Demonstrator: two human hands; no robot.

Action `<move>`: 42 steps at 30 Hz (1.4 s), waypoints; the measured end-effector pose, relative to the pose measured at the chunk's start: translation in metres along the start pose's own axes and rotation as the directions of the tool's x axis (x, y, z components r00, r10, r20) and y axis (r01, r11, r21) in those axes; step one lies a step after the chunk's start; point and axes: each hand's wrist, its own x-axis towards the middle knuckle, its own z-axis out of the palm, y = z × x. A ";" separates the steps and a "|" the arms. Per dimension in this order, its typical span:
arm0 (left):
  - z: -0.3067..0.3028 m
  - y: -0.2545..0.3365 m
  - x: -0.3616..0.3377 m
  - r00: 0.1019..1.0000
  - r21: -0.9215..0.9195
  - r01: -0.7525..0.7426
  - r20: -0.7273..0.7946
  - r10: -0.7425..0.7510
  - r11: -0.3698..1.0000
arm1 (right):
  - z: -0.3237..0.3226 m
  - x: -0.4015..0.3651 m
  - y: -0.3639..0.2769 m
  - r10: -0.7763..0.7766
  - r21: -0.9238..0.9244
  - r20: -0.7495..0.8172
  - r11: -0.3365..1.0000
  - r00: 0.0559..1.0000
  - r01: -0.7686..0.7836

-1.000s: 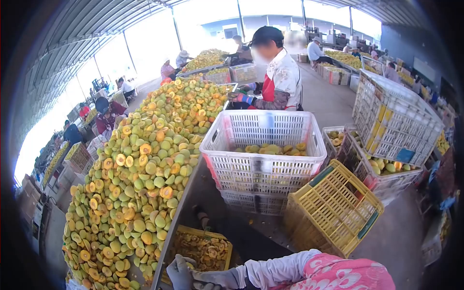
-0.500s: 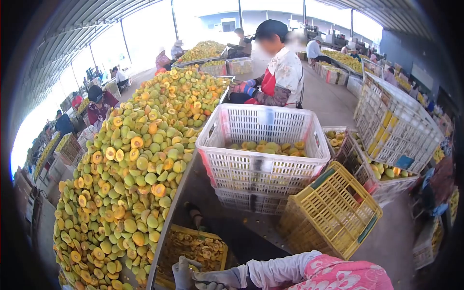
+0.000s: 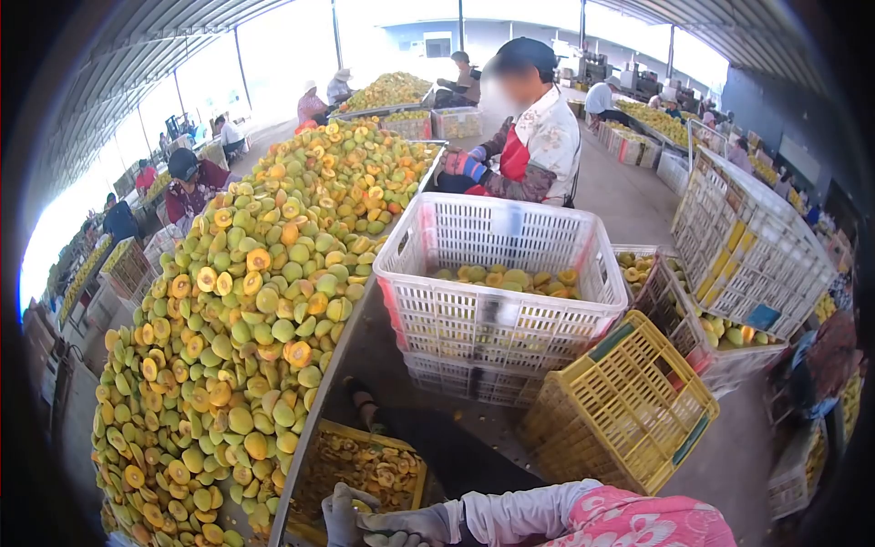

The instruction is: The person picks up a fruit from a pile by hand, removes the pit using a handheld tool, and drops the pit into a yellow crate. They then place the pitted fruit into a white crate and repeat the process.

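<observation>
Since the earlier frames, the co-worker's dark cap (image 3: 529, 55) has shifted rightward relative to the slotted white plastic crate (image 3: 497, 319) at centre; the wearer's grey-gloved hands keep nearly the same place at lower centre. Left hand (image 3: 343, 515) is curled, fingers bent closely round a smooth yellowish piece of fruit (image 3: 366, 500), partly hidden. Right hand (image 3: 406, 522) lies against it, fingers folded; whether it grips anything, I cannot tell. Just beyond sits a yellow plastic crate (image 3: 422, 479) of ragged orange-brown scraps. Rounded green-yellow stone fruit (image 3: 246, 319), many halved and cupped, fill the left behind a straight table edge (image 3: 335, 374). Right of centre, a latticed yellow crate (image 3: 629, 401) tilts.
</observation>
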 end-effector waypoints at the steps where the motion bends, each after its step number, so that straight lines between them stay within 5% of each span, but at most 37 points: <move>1: 0.000 -0.001 0.000 1.000 0.000 0.000 0.000 0.000 1.000 | -0.002 0.001 0.000 0.000 0.000 0.000 1.000 1.000 0.000; 7: 0.006 0.000 -0.006 0.995 -0.107 0.088 -0.037 -0.093 0.990 | -0.005 0.003 0.002 -0.026 -0.038 -0.075 0.999 0.997 0.023; 9: 0.012 0.001 -0.007 0.971 -0.355 0.180 -0.088 -0.224 0.917 | -0.003 0.004 0.001 -0.072 -0.152 -0.147 0.987 0.986 0.050; 13: -0.012 -0.063 0.013 0.962 -0.538 0.149 -0.115 -0.247 0.829 | -0.007 0.003 0.000 -0.115 -0.079 -0.132 0.991 0.985 0.106; 16: -0.009 -0.047 0.008 0.968 -0.514 0.191 -0.043 -0.247 0.836 | 0.008 0.004 -0.003 -0.157 -0.306 -0.231 0.949 0.960 0.082; 18: 0.006 -0.016 0.005 0.916 -0.832 0.277 0.077 -0.394 0.480 | 0.009 0.007 -0.006 -0.150 -0.342 -0.297 0.939 0.943 0.042; 19: 0.007 -0.015 0.004 0.915 -0.832 0.278 0.078 -0.395 0.479 | 0.004 0.008 -0.008 -0.150 -0.340 -0.297 0.939 0.943 0.042; 21: 0.009 -0.016 0.003 0.967 -0.630 0.138 -0.082 -0.242 0.765 | -0.008 0.009 -0.015 -0.120 -0.298 -0.243 0.953 0.963 0.044; 22: 0.004 -0.032 0.007 0.965 -0.632 0.143 -0.082 -0.249 0.762 | -0.015 0.012 -0.017 -0.118 -0.291 -0.245 0.956 0.962 0.043; 24: -0.015 -0.090 0.022 0.900 -0.859 -0.017 -0.236 -0.366 0.511 | -0.015 0.016 -0.015 -0.379 -0.683 -0.350 0.729 0.857 0.043; 25: -0.027 -0.096 0.026 0.950 -0.794 -0.019 -0.204 -0.236 0.608 | 0.000 0.008 -0.023 -0.388 -0.801 -0.283 0.599 0.877 0.006; 26: -0.016 -0.079 0.024 0.902 -0.649 -0.118 -0.386 -0.192 0.752 | -0.007 0.006 -0.029 -0.402 -0.810 -0.298 0.587 0.866 -0.006; 27: -0.022 -0.078 0.031 0.938 -0.723 -0.181 -0.330 -0.103 0.666 | -0.014 0.010 -0.040 -0.550 -0.974 -0.092 0.222 0.830 0.039; 28: -0.017 -0.085 0.035 0.734 -0.301 -0.285 -0.679 0.005 0.910 | -0.025 0.006 -0.042 -0.578 -0.780 -0.408 0.623 0.707 0.058; 29: -0.012 -0.076 0.031 0.686 -0.445 -0.366 -0.722 -0.086 0.817 | -0.070 0.014 -0.056 -0.828 -0.996 -0.086 0.068 0.554 -0.052; 30: -0.021 -0.051 0.021 0.773 -0.641 -0.206 -0.570 -0.279 0.739 | -0.070 0.016 -0.054 -0.872 -0.933 -0.300 0.184 0.388 -0.308; 31: -0.026 -0.054 0.022 0.750 -0.620 -0.181 -0.590 -0.300 0.764 | -0.069 0.013 -0.051 -0.918 -0.899 -0.191 0.023 0.347 -0.437; 32: -0.024 -0.053 0.012 0.770 -0.569 -0.170 -0.586 -0.252 0.804 | -0.055 0.012 -0.049 -0.925 -0.850 -0.177 -0.028 0.337 -0.525; 34: -0.021 -0.053 0.002 0.770 -0.505 -0.169 -0.604 -0.207 0.846 | -0.021 0.014 -0.044 -0.862 -0.880 -0.360 0.188 0.356 -0.436; 35: -0.020 -0.057 0.001 0.781 -0.499 -0.172 -0.595 -0.191 0.849 | -0.020 0.019 -0.037 -0.846 -0.882 -0.371 0.192 0.384 -0.430; 37: -0.017 -0.061 -0.002 0.789 -0.487 -0.184 -0.591 -0.168 0.854 | -0.016 0.027 -0.030 -0.925 -0.923 -0.023 -0.127 0.380 -0.364; 38: -0.015 -0.060 -0.004 0.788 -0.422 -0.214 -0.607 -0.099 0.881 | -0.002 0.027 -0.027 -0.884 -0.909 -0.070 -0.135 0.462 -0.396; 40: -0.013 -0.056 -0.010 0.792 -0.316 -0.244 -0.610 0.000 0.917 | -0.002 0.033 -0.022 -0.881 -0.860 -0.019 -0.226 0.472 -0.457; 42: -0.011 -0.049 -0.013 0.784 -0.415 -0.199 -0.610 -0.109 0.888 | 0.001 0.036 -0.018 -0.875 -0.797 0.032 -0.314 0.484 -0.516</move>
